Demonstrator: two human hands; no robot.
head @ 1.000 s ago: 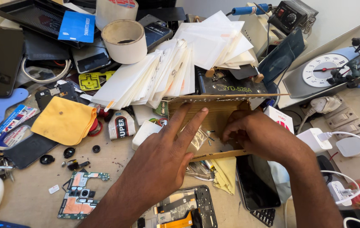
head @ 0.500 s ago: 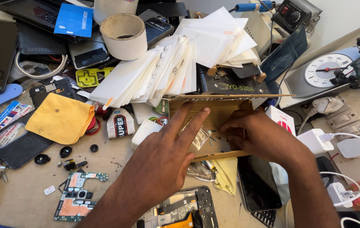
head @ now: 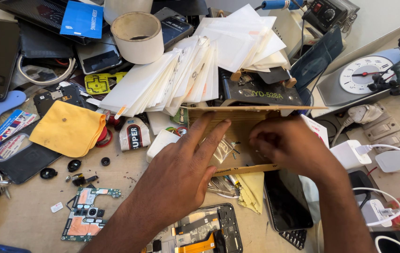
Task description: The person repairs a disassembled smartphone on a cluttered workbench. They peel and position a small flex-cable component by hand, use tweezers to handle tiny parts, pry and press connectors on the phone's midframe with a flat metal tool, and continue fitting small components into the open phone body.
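Note:
A shallow brown cardboard box [head: 251, 115] sits open in the middle of a cluttered workbench. My left hand [head: 181, 164] lies flat with its fingers spread, fingertips resting on the box's left side. My right hand [head: 286, 145] is inside the box with its fingers curled down toward small loose parts and a clear plastic bag [head: 222, 152] on the box floor. Whether the right fingers pinch anything is hidden. An opened phone body [head: 200, 234] with an orange flex cable lies near my left forearm.
A fan of white screen protectors [head: 172, 77] and a tape roll [head: 137, 37] lie behind the box. A yellow cloth [head: 68, 129] and a circuit board [head: 87, 219] are at left. A black phone [head: 286, 201], white chargers [head: 350, 154] and cables sit at right.
The view has shifted slightly. Both hands stay at the box, the right hand's fingers moving a little inside it.

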